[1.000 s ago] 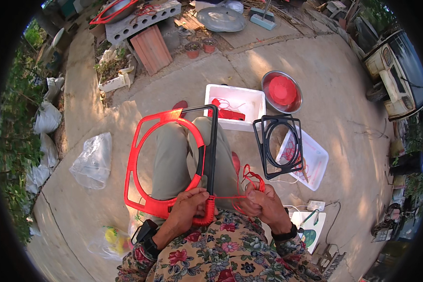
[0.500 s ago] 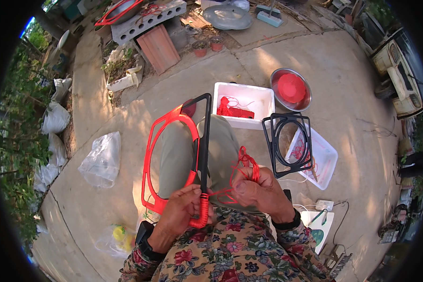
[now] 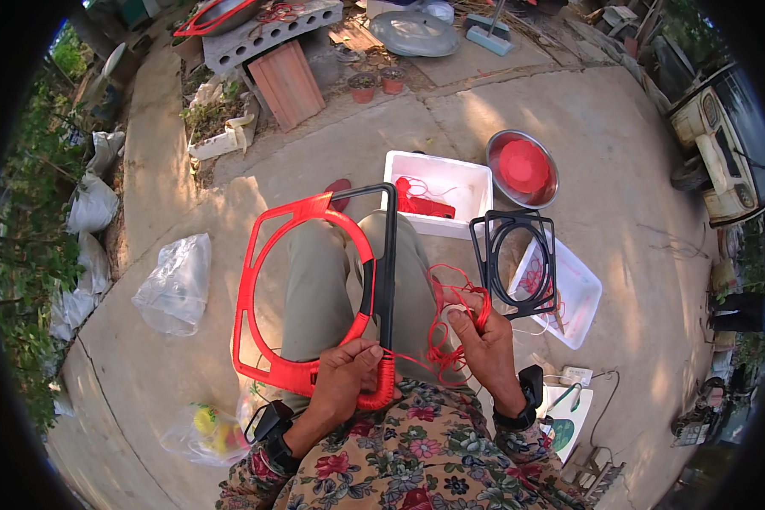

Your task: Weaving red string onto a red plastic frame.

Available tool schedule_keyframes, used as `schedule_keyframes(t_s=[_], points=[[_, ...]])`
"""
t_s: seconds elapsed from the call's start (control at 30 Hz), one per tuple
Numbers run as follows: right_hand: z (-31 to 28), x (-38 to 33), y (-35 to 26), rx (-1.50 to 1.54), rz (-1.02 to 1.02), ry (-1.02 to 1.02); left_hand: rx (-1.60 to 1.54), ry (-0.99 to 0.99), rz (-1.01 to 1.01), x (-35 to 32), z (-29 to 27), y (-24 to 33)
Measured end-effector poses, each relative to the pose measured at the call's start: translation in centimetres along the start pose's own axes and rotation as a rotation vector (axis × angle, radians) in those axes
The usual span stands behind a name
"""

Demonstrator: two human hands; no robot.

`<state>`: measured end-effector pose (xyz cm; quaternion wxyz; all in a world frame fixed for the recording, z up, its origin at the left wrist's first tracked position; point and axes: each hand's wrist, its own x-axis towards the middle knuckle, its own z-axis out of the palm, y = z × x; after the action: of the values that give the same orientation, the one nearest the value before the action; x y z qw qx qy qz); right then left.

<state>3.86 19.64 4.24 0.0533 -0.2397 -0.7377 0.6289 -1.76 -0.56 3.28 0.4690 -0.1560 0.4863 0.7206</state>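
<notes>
Red frame [image 3: 302, 293] now stands steeper on my lap than a second ago, black frame [image 3: 386, 255] edge-on against it. Left hand [image 3: 344, 378] clamps their near corner, already wound in red cord [image 3: 450, 327]. Right hand [image 3: 483, 344] has lifted, fingers pinching cord loops: wrapping seems to be advancing.
</notes>
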Motion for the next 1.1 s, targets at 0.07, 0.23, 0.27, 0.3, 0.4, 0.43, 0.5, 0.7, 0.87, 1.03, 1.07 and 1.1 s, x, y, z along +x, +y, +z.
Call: schedule_keyframes(t_s=[0.07, 0.23, 0.27, 0.3, 0.4, 0.43, 0.5, 0.7, 0.87, 1.03, 1.07, 1.1], points=[[0.2, 0.0, -0.1, 0.035, 0.055, 0.004, -0.001, 0.009, 0.053, 0.2, 0.1, -0.4], [1.6, -0.1, 0.5, -0.068, 0.188, -0.405, 0.098, 0.065, 0.102, 0.6, -0.2, -1.2], [1.6, -0.2, 0.7, -0.051, 0.261, -0.445, 0.114, 0.076, 0.106, 0.7, -0.3, -1.4], [1.8, -0.4, 0.8, -0.054, 0.261, -0.452, 0.108, 0.081, 0.108, 0.8, -0.4, -1.6], [2.3, -0.5, 1.0, -0.038, 0.241, -0.429, 0.206, 0.116, 0.159, 1.3, -0.8, -2.3], [2.3, -0.4, 1.5, -0.079, 0.238, -0.430, 0.189, 0.103, 0.166, 1.3, -0.9, -2.4], [2.3, -0.3, 1.7, -0.125, 0.234, -0.430, 0.168, 0.087, 0.174, 1.4, -1.0, -2.5], [3.1, -0.8, 2.0, -0.135, 0.258, -0.336, 0.199, 0.062, 0.169, 1.5, -1.1, -2.7], [4.6, -1.8, 0.6, -0.035, 0.226, -0.148, 0.176, 0.073, 0.120, 1.6, -0.9, -2.6], [4.8, -2.6, 1.8, -0.208, -0.034, -0.104, 0.170, 0.024, 0.128, 1.9, -1.2, -2.6], [4.7, -2.6, 1.8, -0.276, -0.109, -0.109, 0.175, 0.021, 0.123, 1.9, -1.1, -2.6], [4.8, -2.6, 1.5, -0.277, -0.110, -0.110, 0.174, 0.021, 0.124, 1.9, -1.1, -2.6]])
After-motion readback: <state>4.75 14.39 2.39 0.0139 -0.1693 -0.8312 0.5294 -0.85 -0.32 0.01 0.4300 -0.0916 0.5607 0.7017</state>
